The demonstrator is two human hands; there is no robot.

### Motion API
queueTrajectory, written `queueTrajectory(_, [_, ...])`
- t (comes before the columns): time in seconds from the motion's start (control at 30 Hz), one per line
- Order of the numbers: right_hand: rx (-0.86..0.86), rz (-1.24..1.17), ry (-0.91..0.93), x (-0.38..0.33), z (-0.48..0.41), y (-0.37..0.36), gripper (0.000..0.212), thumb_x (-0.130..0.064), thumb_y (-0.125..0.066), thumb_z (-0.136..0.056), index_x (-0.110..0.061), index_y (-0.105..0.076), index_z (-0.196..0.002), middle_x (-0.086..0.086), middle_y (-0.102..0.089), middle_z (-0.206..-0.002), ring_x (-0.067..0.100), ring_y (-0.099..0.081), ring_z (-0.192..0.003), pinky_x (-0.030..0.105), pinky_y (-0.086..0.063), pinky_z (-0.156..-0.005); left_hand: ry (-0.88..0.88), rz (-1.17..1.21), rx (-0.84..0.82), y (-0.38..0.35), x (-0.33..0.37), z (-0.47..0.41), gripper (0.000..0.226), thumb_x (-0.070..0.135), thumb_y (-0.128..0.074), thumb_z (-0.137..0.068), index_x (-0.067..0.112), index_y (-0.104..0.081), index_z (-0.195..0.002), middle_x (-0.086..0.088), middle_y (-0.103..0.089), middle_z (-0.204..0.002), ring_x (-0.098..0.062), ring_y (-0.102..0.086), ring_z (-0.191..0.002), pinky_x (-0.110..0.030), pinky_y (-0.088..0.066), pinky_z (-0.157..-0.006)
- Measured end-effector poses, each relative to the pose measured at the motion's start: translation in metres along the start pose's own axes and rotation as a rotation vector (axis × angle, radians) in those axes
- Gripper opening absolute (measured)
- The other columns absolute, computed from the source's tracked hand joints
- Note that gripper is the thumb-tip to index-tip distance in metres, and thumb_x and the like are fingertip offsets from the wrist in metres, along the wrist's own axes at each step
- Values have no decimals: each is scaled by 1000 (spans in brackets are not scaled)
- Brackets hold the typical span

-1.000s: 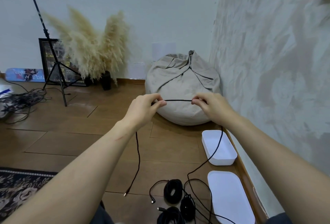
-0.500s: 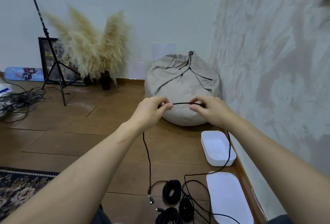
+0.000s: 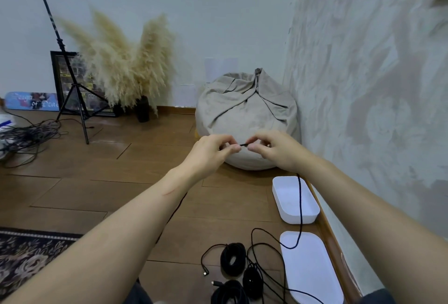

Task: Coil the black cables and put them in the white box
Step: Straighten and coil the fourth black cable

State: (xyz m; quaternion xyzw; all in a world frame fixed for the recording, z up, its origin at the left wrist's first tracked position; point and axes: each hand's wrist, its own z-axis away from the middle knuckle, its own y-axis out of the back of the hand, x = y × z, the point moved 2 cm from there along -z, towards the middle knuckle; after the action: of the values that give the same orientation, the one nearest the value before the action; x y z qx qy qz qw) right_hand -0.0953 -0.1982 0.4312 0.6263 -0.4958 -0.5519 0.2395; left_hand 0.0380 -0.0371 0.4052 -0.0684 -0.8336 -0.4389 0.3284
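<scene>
Black cable (image 3: 300,209) is up in the air, pinched at both ends of a v. short stretch. L hand (image 3: 211,153) nips it btw thumb and forefinger, other fingers curled. R hand (image 3: 274,149) does the same, thumb + fingertips closed on it. Only a stub of cable shows btw my fingertips.

1 s ago my hands were well apart w/ a long taut run of cable btw them. Half a sec ago the gap was smaller. Now they're nearly touching, a bit lower in view, in front of the beige beanbag (image 3: 244,119).

From under my R hand the cable drops straight down, crosses in front of the white box (image 3: 312,214), dips in a loop over the flat white lid (image 3: 310,272), then runs back L and down to the floor. Before, that hanging part swung further L and didn't reach the lid. The tail on the L side hung in plain sight then; now it's mostly hidden behind my L forearm, just a thin dark line showing.

Box sits on the wood floor by the R wall, lid just nearer me. 3 coiled cables (image 3: 232,259) lie on the floor L of the lid, same spot as before.

Further back: pampas grass (image 3: 126,66), light stand (image 3: 72,95), loose cable tangle (image 3: 26,136) far L, patterned rug (image 3: 26,255) near L.
</scene>
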Motion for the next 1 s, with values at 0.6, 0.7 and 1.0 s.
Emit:
queueTrajectory(0.6, [154,88,-47,9,4,3,16,-39,-59,-98,-29,-71,-98,1,-66,-81,18,-59,-79,31,-44,-70,40,-1,23,6,-7,4,18,43,-59,-99,36,-67,-85,-2,-56,-64,-9,-46,-60,-34,-40,-61])
queueTrajectory(0.7, [100,50,-41,9,6,0,14,-44,-59,-96,-34,-69,-95,1,-66,-78,17,-59,-78,36,-47,-73,39,-6,12,4,-6,5,17,43,-60,-99,33,-69,-88,-1,-58,-66,-9,-48,-62,-33,-40,-61])
queueTrajectory(1.0, [198,59,-69,9,4,6,14,-34,-59,-98,-27,-71,-98,-1,-64,-77,17,-58,-77,34,-43,-70,61,40,7,5,-8,6,19,41,-59,-100,33,-68,-86,-7,-59,-67,-10,-47,-61,-33,-37,-61])
